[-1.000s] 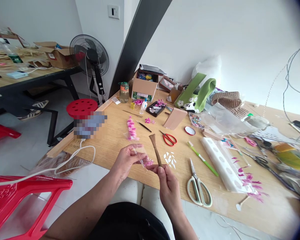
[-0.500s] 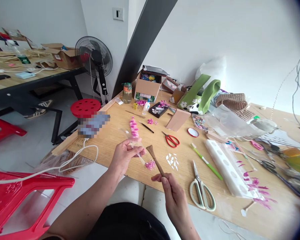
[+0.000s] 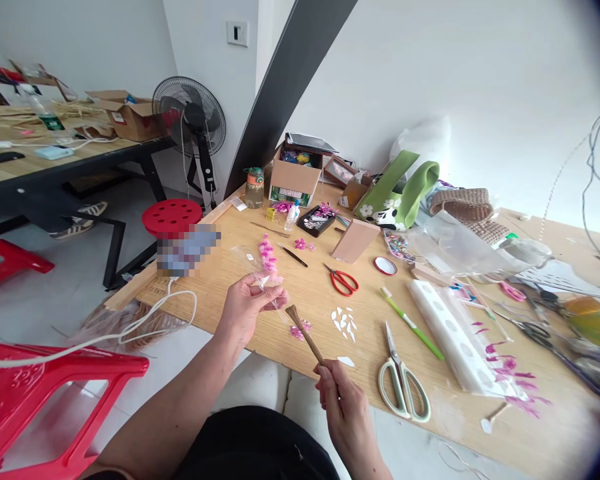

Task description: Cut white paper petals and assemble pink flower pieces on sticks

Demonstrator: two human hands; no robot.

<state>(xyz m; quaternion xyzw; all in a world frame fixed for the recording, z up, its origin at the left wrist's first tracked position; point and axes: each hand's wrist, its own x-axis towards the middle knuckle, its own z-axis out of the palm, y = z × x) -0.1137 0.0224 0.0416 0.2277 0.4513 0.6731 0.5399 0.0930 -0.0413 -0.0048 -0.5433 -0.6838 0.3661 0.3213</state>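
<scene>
My left hand pinches a small clear plastic bag above the front edge of the wooden table. Closed round a brown stick with a flared end is my right hand; the flared tip points up and left, close to the bag. Below that tip lies a small cluster of pink pieces. A pink fluffy strand lies beyond my left hand. Right of the stick are several white leaf-shaped pieces, with one larger white piece just beyond my right hand.
Right of my right hand lie pale-handled scissors, a green toothbrush and a white plastic-wrapped strip. Farther back are red-handled scissors, black tweezers, a glue bottle and a black tray. A white cable hangs at left.
The stick's flared end has swung left and down, closer to the bag. My right hand has shifted slightly down, uncovering the larger white piece.
</scene>
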